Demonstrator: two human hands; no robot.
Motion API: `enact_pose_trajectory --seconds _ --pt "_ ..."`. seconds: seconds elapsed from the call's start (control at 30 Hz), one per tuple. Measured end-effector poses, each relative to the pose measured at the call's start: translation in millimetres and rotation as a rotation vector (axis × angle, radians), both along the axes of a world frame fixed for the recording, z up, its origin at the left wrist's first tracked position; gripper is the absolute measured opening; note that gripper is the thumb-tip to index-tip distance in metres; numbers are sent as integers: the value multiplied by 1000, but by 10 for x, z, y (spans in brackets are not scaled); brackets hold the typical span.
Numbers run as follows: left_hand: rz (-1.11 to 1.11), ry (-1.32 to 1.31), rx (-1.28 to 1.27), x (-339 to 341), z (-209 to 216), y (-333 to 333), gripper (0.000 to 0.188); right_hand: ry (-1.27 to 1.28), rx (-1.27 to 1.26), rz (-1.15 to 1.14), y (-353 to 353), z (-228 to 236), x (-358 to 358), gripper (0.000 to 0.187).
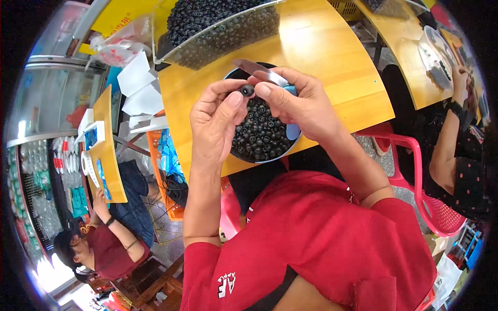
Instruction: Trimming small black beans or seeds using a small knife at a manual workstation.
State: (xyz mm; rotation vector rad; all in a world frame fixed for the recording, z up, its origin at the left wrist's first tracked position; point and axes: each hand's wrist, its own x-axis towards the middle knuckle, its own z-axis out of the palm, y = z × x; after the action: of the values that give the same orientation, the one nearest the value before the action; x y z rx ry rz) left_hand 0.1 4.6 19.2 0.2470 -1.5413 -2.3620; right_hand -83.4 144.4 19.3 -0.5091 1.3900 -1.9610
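Note:
My left hand (213,120) pinches a small round black part (247,90) with a hole in its end, between thumb and fingers. My right hand (305,106) is closed round a knife, its metal blade (254,68) pointing up and left past the fingertips; its handle is mostly hidden. My fingertips almost meet, just above a round bowl (268,160) full of similar black parts (258,133). Something blue (293,130) shows beside the bowl's right rim, partly covered by my right hand.
A clear bin (228,36) heaped with black parts stands at the back of the wooden table (337,67). An orange crate (176,212) is left of the table. One person sits at a table on the left, another works on the right near a pink chair (415,150).

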Motion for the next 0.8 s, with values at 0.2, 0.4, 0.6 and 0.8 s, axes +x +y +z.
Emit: enact_pose_trajectory --seconds 0.2,0.4,0.6,0.8 --pt "16 97 -8 25 -84 2 20 -25 -63 -48 -59 -34 14 22" --pt "35 101 -11 36 -134 -15 20 11 -73 -23 -48 -17 -4 21" --pt "-6 73 98 51 -76 13 21 193 -94 -20 -31 -47 -30 22" --pt "-22 65 199 29 -121 4 17 199 -73 32 -32 -53 -70 22"
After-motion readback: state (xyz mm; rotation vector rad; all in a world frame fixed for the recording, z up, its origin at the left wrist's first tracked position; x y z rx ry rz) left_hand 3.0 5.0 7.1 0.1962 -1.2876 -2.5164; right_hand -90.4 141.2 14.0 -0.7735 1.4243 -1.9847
